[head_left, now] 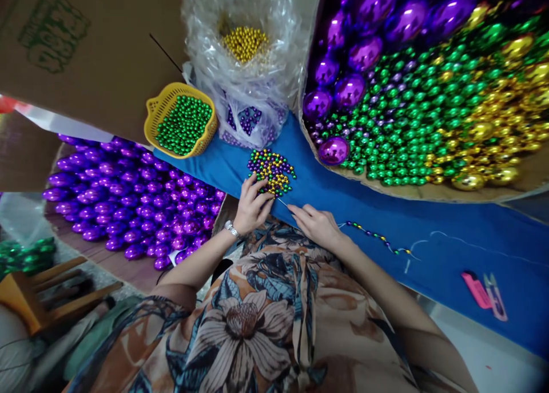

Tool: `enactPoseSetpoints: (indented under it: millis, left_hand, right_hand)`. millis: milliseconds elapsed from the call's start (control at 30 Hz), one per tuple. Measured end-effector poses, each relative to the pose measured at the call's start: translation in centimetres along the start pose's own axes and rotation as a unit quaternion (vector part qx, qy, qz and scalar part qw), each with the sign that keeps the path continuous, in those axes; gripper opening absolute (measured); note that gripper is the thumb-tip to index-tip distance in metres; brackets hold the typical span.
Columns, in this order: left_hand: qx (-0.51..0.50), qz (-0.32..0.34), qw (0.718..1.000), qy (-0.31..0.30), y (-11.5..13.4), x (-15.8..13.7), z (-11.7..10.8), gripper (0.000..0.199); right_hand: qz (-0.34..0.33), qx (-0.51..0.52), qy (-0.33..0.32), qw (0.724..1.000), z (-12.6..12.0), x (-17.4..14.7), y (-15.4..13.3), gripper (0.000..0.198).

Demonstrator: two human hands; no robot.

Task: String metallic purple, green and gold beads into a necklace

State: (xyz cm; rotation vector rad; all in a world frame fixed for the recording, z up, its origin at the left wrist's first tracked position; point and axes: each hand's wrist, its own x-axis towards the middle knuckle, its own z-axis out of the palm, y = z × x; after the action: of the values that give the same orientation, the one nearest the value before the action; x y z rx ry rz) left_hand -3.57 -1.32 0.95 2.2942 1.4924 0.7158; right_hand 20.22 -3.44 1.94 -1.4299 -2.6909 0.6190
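Just at the centre of the frame, our left hand [253, 206] rests its fingertips on the small pile of mixed beads [271, 170], fingers curled as if picking one — though we cannot tell whether a bead is pinched. Our right hand [316, 224] pinches a thin needle [283, 202], its point aimed up-left toward the pile, so beads can slide straight on. The beaded string [377, 238] trails off to the right across the blue desk [450, 233], its long axis running left to right — probably laid flat to keep it untangled.
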Motion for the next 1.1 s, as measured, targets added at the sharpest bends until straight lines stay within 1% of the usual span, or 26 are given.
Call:
enactPoseSetpoints:
  millis: [133,233,400,567,667,733,833,933,1100]
  left_hand:
    - [-0.01,-0.012,1.0,0.015,-0.2,-0.2,0.0,0.016]
    - [0.001,-0.012,1.0,0.015,-0.2,-0.4,-0.2,0.016]
    - [0.011,0.005,1.0,0.022,-0.3,-0.8,0.0,0.016]
    - [0.03,0.022,0.999,0.02,-0.4,-1.0,0.4,0.019]
    - [0.022,0.038,0.999,0.028,-0.3,-1.0,0.5,0.018]
    - [0.009,0.036,0.999,0.021,-0.2,-1.0,0.4,0.017]
    - [-0.001,0.022,1.0,0.012,-0.1,-1.0,0.3,0.017]
    - [-0.001,0.014,1.0,0.022,0.0,-0.9,0.2,0.018]
    - [-0.003,0.029,0.999,0.027,0.3,-0.4,0.8,0.021]
  right_hand:
    - [-0.007,-0.002,-0.008,1.0,0.0,0.0,-0.2,0.042]
    - [-0.016,-0.004,-0.01,1.0,0.0,0.1,-0.5,0.042]
    - [-0.014,-0.004,-0.019,1.0,0.1,0.3,-0.8,0.042]
    - [0.002,-0.013,-0.027,1.0,0.2,0.2,-0.9,0.043]
    - [0.004,-0.026,-0.038,0.999,0.3,0.4,-1.2,0.043]
    - [0.002,-0.037,-0.038,0.999,0.4,0.7,-1.4,0.043]
    - [0.001,-0.041,-0.028,0.999,0.6,0.7,-1.4,0.043]
    - [0.003,-0.032,-0.003,0.999,0.6,0.2,-1.0,0.042]
    - [0.017,-0.027,0.033,0.999,0.6,-1.0,-0.3,0.04]
